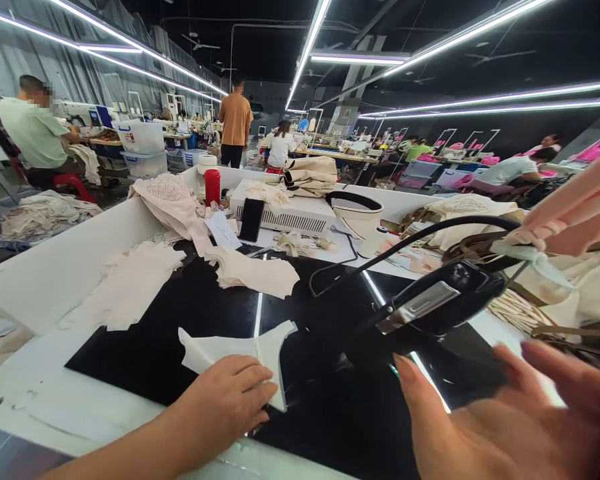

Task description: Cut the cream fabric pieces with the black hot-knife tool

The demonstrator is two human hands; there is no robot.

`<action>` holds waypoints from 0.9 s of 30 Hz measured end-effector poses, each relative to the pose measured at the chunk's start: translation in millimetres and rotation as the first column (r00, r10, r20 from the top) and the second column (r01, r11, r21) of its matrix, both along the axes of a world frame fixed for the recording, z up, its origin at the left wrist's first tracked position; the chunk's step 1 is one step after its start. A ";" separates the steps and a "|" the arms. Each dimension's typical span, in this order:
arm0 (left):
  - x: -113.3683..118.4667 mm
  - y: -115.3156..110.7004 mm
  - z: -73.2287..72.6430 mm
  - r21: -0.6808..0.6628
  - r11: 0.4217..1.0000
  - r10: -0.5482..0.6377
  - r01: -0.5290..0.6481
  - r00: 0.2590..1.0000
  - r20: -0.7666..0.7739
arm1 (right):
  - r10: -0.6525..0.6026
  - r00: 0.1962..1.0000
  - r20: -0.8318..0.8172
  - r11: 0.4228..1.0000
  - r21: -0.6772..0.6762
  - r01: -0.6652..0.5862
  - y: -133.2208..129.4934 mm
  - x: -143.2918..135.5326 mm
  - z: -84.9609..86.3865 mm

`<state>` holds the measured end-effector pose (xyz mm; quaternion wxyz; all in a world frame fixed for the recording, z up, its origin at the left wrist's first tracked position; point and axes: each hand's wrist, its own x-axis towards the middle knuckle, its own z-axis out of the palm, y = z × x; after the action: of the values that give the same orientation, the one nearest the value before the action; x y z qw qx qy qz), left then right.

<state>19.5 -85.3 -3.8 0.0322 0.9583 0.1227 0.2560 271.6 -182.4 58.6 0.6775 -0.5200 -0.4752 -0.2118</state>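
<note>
My left hand [230, 400] lies on a small piece of white cloth [240, 350] with a crease down it, its fingers flat over the cloth's lower right part. Under the cloth is a glossy black board [325, 420]. My right hand [505, 413] is in the right foreground, blurred, with thumb and fingers apart and nothing in it. Just beyond it, a black device [430, 303] with a silvery panel and a thick cable stands or hangs over the board; its lower part is dark and blurred, and its exact kind is unclear.
A stack of cream cloth pieces [255, 270] lies at the board's back edge, with a larger pile [135, 280] to the left. Behind are a phone [251, 220], a red bottle [213, 187] and a white vented box [300, 217]. Peach fabric [575, 193] hangs at right. People sit and stand beyond.
</note>
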 end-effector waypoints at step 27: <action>15.4 15.6 -1.0 -0.445 0.881 -0.140 0.159 0.987 0.076 | 0.692 0.567 -0.447 0.683 0.149 -0.715 35.4 -85.1 -4.9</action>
<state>34.9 -69.8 -4.9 0.2749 0.9260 0.1034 0.2372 186.6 -147.0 53.7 0.7857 -0.3390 -0.4687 0.2191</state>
